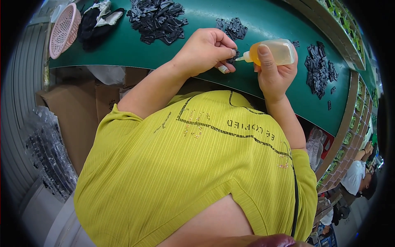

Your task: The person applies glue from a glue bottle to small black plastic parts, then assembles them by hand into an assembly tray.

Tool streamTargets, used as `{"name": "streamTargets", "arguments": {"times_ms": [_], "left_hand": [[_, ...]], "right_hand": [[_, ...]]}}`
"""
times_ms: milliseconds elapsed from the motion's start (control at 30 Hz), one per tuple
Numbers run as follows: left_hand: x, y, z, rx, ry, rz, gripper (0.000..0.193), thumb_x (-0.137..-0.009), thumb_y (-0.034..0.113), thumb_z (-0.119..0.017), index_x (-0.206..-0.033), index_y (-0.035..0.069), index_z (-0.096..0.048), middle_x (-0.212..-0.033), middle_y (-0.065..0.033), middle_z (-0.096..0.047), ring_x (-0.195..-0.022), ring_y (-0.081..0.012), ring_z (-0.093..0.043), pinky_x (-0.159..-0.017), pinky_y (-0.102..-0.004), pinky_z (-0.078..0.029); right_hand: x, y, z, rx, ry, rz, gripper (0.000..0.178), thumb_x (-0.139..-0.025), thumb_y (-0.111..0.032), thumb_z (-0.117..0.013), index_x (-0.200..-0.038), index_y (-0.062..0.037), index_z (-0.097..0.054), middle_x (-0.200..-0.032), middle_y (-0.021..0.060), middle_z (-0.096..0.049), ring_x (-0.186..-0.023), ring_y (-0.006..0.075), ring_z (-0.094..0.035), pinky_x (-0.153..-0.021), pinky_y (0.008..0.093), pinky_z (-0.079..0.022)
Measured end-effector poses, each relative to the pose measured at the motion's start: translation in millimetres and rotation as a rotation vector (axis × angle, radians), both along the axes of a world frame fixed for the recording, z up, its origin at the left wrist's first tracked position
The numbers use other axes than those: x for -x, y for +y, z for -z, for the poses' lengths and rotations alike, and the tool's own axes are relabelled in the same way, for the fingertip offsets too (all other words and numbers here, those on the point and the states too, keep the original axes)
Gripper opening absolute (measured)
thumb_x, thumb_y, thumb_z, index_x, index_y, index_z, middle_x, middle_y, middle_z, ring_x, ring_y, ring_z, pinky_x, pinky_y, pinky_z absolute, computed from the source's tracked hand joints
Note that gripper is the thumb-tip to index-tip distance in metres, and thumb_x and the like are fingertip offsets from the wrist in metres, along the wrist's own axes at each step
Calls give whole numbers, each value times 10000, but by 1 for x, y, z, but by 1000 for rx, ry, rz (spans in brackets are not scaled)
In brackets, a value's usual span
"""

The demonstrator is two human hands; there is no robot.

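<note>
My left hand (212,51) pinches a small black plastic part (233,57) between thumb and fingers above the near edge of the green table. A white wrap sits on one of its fingertips. My right hand (276,76) is closed round a clear squeeze bottle (279,51) with amber liquid in it. The bottle lies tilted almost level, and its thin white nozzle tip (240,59) points left, right at the black part. Whether the tip touches the part, I cannot tell. Just beyond my hands lies a small pile of similar black parts (234,29).
A large heap of black parts (158,20) lies at the back left of the green table (111,51), another pile (317,70) at the right. A pink basket (66,31) and dark cloth (98,22) are far left. Cardboard boxes (72,107) stand below. Other people (356,177) sit at right.
</note>
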State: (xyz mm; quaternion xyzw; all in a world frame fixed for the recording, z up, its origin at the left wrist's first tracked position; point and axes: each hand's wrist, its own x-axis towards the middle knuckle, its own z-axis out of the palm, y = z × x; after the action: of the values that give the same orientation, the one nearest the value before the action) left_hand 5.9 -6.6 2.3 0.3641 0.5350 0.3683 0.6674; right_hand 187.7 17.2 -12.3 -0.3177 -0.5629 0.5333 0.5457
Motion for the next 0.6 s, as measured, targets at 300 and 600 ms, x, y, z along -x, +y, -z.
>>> {"name": "streamTargets", "arguments": {"times_ms": [300, 600], "left_hand": [[0, 2, 1, -6, 0, -8, 168, -848, 35, -619, -991, -47, -589, -842, -126, -661, -662, -189, -687, -562, -228, -544], [-2, 15, 9, -405, 240, -103, 281, -874, 83, -624, -1108, -69, -593, -888, -107, -677, -718, -140, -678, -640, -223, -526]], "right_hand": [[2, 3, 0, -54, -72, 60, 162, -849, -110, -698, -909, -19, -578, -777, 41, -632, -560, 63, -545, -467, 176, -402], [-10, 16, 3, 167, 339, 89, 86, -892, -94, -619, -927, -42, -561, -783, 71, -612, -518, 97, -520, -429, 190, -388]]}}
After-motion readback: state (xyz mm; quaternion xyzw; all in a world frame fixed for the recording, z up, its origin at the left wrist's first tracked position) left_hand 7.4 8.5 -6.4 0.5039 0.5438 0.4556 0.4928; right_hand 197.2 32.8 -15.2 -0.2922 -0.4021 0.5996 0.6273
